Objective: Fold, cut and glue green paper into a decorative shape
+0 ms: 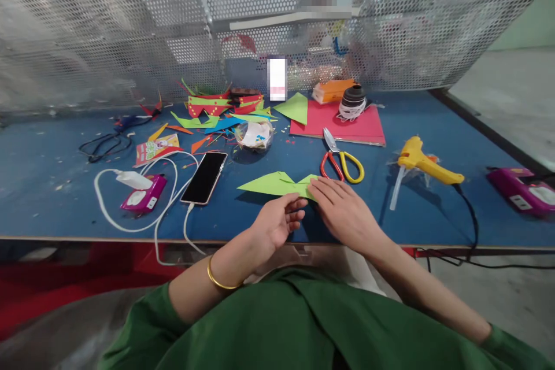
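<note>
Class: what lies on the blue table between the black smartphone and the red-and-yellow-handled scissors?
The folded light-green paper, seen in the head view.

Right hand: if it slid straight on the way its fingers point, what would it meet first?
The right hand points up-left over the green folded paper it already presses; beyond that, probably the clear bowl of scraps, though depth is uncertain.

Craft workbench: glue gun (pixel 422 165), scissors (pixel 340 159), paper scraps (pixel 217 110).

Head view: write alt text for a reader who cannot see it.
Two bare hands press a folded green paper shape on a blue table: left hand at its near edge, right hand flat on its right end. Scissors, a yellow glue gun, a phone and coloured paper scraps lie around.
</note>
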### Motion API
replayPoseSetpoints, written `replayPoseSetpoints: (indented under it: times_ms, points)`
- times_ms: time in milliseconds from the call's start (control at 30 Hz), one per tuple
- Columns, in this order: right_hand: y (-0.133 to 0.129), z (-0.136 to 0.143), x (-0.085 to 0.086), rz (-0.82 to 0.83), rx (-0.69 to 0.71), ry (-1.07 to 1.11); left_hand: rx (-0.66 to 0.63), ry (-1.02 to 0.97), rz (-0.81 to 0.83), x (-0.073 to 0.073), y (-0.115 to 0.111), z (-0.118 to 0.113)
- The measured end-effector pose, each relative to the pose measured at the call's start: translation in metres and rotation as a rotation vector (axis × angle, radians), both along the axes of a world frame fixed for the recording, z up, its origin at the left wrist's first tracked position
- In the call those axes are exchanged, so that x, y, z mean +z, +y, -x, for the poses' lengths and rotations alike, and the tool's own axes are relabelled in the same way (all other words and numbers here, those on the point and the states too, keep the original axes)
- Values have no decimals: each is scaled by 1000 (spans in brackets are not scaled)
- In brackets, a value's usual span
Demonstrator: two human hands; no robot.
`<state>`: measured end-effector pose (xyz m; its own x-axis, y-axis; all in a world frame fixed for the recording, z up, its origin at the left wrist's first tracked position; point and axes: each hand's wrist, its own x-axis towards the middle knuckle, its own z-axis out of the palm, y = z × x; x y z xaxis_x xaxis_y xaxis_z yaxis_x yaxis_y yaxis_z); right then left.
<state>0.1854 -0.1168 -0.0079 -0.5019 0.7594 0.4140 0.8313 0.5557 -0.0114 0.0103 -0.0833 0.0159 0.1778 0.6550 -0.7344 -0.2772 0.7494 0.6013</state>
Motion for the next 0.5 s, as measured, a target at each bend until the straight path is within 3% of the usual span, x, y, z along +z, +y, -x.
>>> replayPoseSetpoints:
  times_ms: [100,167,200,267,367,433,500]
  points:
    - [-1,-2,-21,-15,9,-42,-62,-43,64,3,-12,0]
    - [0,-4,-30,0,8,-28,-262,-60,10,3,-22,6]
    - [1,-5,-32,15,3,-10,-397,-19,-91,2,-25,10]
    - [1,-8,-31,49,-9,48,-563,277,-464,-3,-26,21]
    - [-2,-13,-14,42,-76,133,-610,799,-1114,-14,-12,37]
    - [-1,-19,6,-10,-148,123,-762,943,-1381,-21,4,42]
    - [6,-27,30,-19,-210,33,-879,1038,-1534,-25,17,43]
